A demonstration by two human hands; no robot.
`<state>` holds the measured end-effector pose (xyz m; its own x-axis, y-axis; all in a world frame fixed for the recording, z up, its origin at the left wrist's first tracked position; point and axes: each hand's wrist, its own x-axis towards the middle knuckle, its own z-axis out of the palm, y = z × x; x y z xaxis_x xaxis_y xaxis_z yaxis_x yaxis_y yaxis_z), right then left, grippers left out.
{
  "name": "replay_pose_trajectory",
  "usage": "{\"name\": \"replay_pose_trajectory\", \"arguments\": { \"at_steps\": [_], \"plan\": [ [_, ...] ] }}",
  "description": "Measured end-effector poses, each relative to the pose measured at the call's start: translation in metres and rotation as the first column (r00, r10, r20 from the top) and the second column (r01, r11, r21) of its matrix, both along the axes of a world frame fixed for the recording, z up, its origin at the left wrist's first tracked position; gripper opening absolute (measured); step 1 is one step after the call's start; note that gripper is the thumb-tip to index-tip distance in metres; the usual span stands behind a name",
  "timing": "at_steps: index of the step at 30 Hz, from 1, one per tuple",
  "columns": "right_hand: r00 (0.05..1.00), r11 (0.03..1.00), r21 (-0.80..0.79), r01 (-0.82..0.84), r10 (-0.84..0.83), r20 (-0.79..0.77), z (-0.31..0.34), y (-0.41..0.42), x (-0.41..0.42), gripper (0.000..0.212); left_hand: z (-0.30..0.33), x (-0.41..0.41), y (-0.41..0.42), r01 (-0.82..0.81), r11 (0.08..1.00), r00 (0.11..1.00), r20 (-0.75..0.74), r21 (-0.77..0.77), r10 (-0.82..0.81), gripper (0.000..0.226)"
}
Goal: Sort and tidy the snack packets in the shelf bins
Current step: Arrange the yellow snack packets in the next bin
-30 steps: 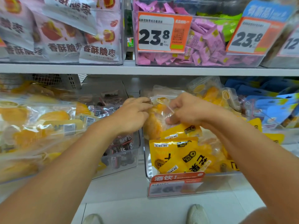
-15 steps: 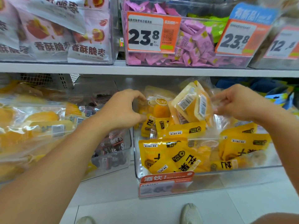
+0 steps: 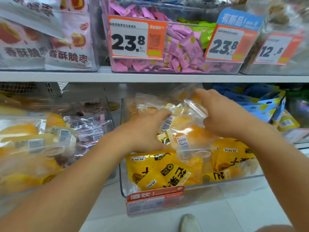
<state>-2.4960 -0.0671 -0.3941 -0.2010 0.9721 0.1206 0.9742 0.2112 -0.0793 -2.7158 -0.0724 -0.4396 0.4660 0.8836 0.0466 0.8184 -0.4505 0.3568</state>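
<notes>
The left hand [image 3: 147, 131] sits at the centre of the frame, fingers curled down over the clear packets [image 3: 182, 131] of orange fruit heaped in the middle bin [image 3: 242, 180]; its fingertips touch a barcode label, and it seems to grip or press that top packet, though the hold itself is hidden under the knuckles. The right hand [image 3: 222, 116], just right of centre, has its fingers bent over the upper edge of a clear packet and its thumb underneath, pinching the film. Both hands work on the same loose heap at the back half of the bin.

Below them, toward the lower centre, yellow packets [image 3: 163, 173] lie flat against the bin's clear front wall, above an orange tag [image 3: 155, 196]. To the left a second bin [image 3: 107, 104] holds dark packets, with more clear fruit packs blurred at the left edge. Blue packets [image 3: 260, 106] fill the right. Above the shelf [image 3: 150, 77], pink sweets [image 3: 180, 52] sit behind price cards.

The risk, as I judge it: the film is slick and the heap is piled high, so pulling one packet could drag its neighbours forward over the low front wall and onto the floor. A pinch on thin film alone could also slip. Clear and yellow packets may end up mixed.
</notes>
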Motion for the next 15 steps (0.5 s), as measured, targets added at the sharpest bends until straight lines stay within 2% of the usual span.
{"name": "replay_pose_trajectory", "arguments": {
  "at_steps": [2, 4, 6, 7, 9, 10, 12, 13, 15],
  "plan": [
    [0.992, 0.986, 0.113, -0.124, 0.126, -0.007, -0.001, -0.007, -0.015, 0.065, -0.003, 0.003, 0.0, -0.026, 0.999, 0.999, 0.036, 0.029, 0.025, 0.094],
    [0.951, 0.956, 0.113, -0.272, 0.285, -0.123, 0.0, -0.015, -0.03, 0.048, 0.0, 0.004, 0.0, -0.019, 0.999, 0.994, 0.108, 0.033, 0.015, 0.081],
    [0.918, 0.934, -0.065, -0.35, 0.328, -0.223, 0.0, -0.022, -0.038, 0.068, 0.005, -0.004, 0.003, -0.03, 0.999, 0.968, 0.248, -0.02, 0.034, 0.053],
    [0.92, 0.922, -0.141, -0.361, 0.327, -0.214, 0.0, -0.024, -0.04, 0.072, 0.008, -0.011, 0.004, -0.053, 0.997, 0.945, 0.322, -0.047, 0.065, 0.037],
    [0.947, 0.927, -0.206, -0.314, 0.291, -0.135, 0.002, -0.02, -0.032, 0.057, 0.011, -0.03, 0.008, -0.143, 0.989, 0.919, 0.367, -0.024, 0.142, 0.018],
    [0.965, 0.945, -0.198, -0.26, 0.246, -0.093, 0.005, -0.015, -0.024, 0.042, 0.014, -0.04, 0.01, -0.189, 0.981, 0.933, 0.321, 0.051, 0.163, 0.018],
    [0.984, 0.968, -0.179, -0.174, 0.179, 0.012, 0.014, -0.009, -0.011, 0.021, 0.019, -0.053, 0.012, -0.237, 0.951, 0.958, 0.211, 0.199, 0.194, 0.034],
    [0.985, 0.973, -0.163, -0.161, 0.169, 0.036, 0.015, -0.006, -0.008, 0.018, 0.019, -0.056, 0.014, -0.247, 0.939, 0.962, 0.179, 0.241, 0.207, 0.045],
    [0.976, 0.975, -0.056, -0.213, 0.21, -0.06, 0.011, -0.002, -0.014, 0.025, 0.017, -0.056, 0.021, -0.259, 0.93, 0.96, 0.174, 0.262, 0.218, 0.057]
  ]
}}
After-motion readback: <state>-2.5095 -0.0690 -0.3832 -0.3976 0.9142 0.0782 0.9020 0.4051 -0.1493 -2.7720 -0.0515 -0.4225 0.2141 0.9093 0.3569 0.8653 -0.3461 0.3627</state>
